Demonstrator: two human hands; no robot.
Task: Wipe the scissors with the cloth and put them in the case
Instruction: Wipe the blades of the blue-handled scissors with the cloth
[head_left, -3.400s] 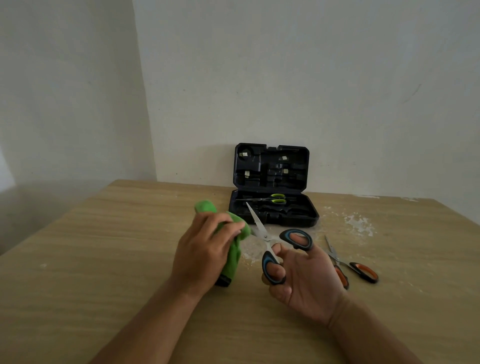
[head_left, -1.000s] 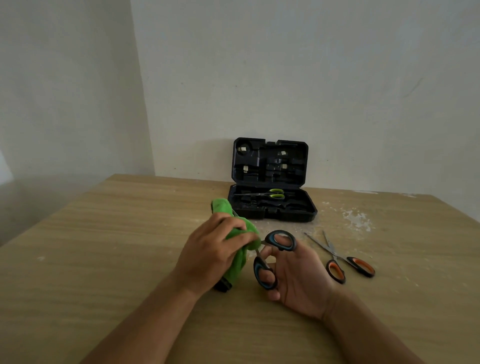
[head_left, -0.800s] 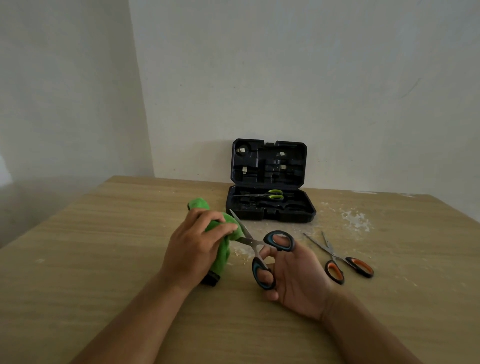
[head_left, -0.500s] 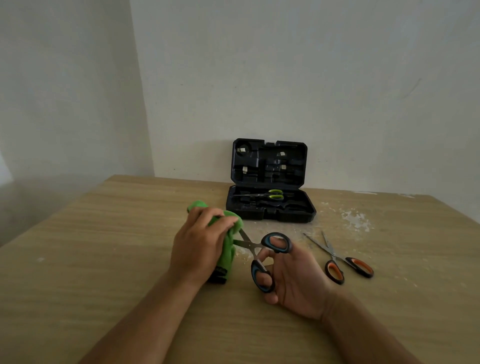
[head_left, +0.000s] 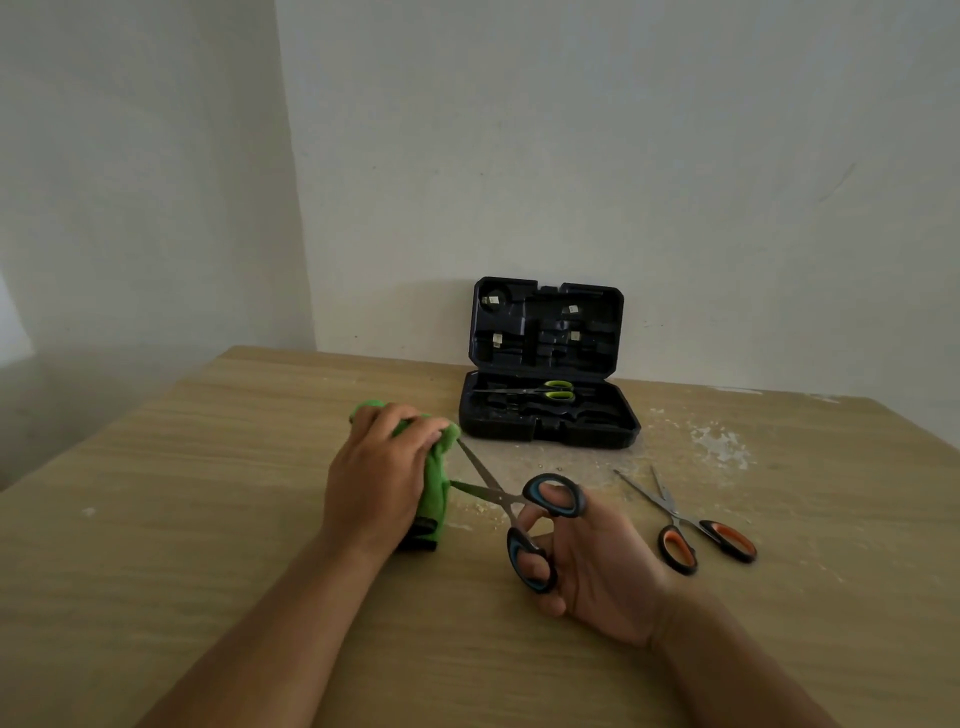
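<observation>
The left hand (head_left: 379, 483) grips the green cloth (head_left: 435, 483), its fingers curled over the bunched top, and the cloth hangs down to the bench (head_left: 156, 519) just right of the palm. Half a second ago the cloth sat over the blades near the pivot; now it has slid outward, so both blade shafts show bare and only the tips disappear into the fabric. That reads as a wiping stroke nearing its end, and the wipe on this pair looks close to done, with the stowing not yet begun.

Right of the cloth, the blue-handled scissors (head_left: 511, 506) are held open in a narrow V. The steel looks thin and dull grey; the loops are black with blue lining. The right hand (head_left: 592, 561) holds them with fingers through both loops.

Beyond this hand, the open black case (head_left: 545, 415) stands against the wall with 1 green-handled pair (head_left: 558, 391) already inside. Just right of the hand lie the orange-handled scissors (head_left: 691, 530), open on the bench amid pale dust.
</observation>
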